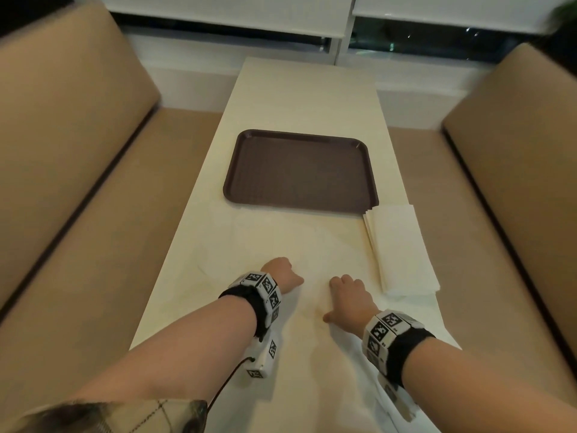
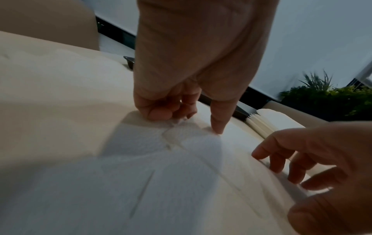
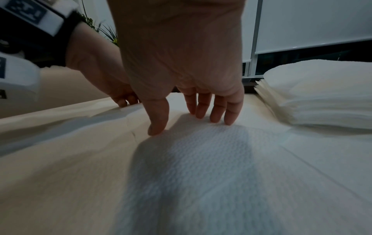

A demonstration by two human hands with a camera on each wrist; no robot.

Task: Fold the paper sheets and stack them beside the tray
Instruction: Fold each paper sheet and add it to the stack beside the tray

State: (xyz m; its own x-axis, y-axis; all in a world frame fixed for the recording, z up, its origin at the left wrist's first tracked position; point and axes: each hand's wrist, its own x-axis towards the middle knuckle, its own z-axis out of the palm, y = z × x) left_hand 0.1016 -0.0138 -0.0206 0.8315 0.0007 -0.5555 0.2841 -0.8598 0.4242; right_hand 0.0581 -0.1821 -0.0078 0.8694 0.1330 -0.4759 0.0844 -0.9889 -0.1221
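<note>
Both hands are working on a white paper sheet (image 3: 211, 159) lying flat on the pale worktop (image 1: 299, 98), nearer the person than the brown tray (image 1: 299, 170). Left hand (image 1: 282, 271) is bunching the sheet: thumb and curled fingers seem to be pinching a small pucker of it, forefinger pointing down onto the paper. Right hand (image 1: 349, 296) is resting spread, loosely straight fingertips (image 3: 229, 117) and thumb pressing the sheet, gripping nothing. A stack of folded sheets (image 1: 402, 248) is sitting at the tray's near right corner, just beside it.
</note>
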